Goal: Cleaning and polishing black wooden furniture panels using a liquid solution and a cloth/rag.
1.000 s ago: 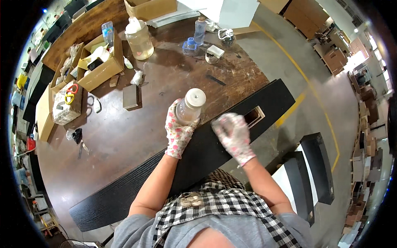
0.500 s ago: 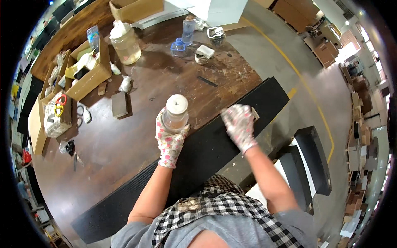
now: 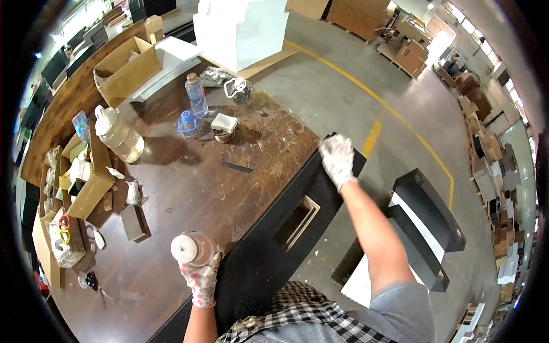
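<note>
The step in hand looked like a surface pass along the black wooden panel (image 3: 251, 274), which lay at the edge of the brown table (image 3: 183, 183). The right hand (image 3: 338, 157) lay over its far end, grip impossible to tell; the left hand (image 3: 201, 281) was wrapped around a white-lidded clear jar (image 3: 194, 248). The next move seemingly called for even palm contact. The panel's 1 visible rectangular cutout (image 3: 301, 224) showed pale edges.

Pale jug (image 3: 123, 140): is standing beside an open carton (image 3: 98, 199) of odds and ends.
Scissors (image 3: 65, 235): are lying on a wrapped block (image 3: 71, 252).
Blue-capped bottle (image 3: 187, 126): is standing near a taller clear bottle (image 3: 197, 100).
Brown block (image 3: 134, 223): is resting on the tabletop (image 3: 177, 188).
Yellow line (image 3: 389, 106): is curving across the grey floor (image 3: 311, 91).
</note>
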A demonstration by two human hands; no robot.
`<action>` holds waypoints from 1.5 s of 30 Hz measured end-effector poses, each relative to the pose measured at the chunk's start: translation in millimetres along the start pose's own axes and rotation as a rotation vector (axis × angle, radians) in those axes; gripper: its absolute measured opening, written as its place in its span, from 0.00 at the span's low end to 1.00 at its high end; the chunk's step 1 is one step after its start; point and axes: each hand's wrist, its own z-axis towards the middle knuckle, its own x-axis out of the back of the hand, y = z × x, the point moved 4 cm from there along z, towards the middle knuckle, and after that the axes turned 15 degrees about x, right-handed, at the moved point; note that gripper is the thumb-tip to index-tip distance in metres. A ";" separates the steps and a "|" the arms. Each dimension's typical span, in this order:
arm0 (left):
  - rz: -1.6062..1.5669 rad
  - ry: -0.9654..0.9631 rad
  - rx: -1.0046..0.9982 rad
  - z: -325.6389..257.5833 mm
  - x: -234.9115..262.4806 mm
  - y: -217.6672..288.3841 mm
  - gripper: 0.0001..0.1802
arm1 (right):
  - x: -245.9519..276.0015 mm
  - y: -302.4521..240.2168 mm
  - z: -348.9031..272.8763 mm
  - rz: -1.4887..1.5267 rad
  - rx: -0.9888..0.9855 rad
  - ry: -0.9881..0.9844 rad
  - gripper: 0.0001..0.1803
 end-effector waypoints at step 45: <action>-0.082 -0.053 0.004 7.5 4.6 -11.2 0.47 | 15.1 45.4 -12.8 0.061 -0.150 -0.113 0.15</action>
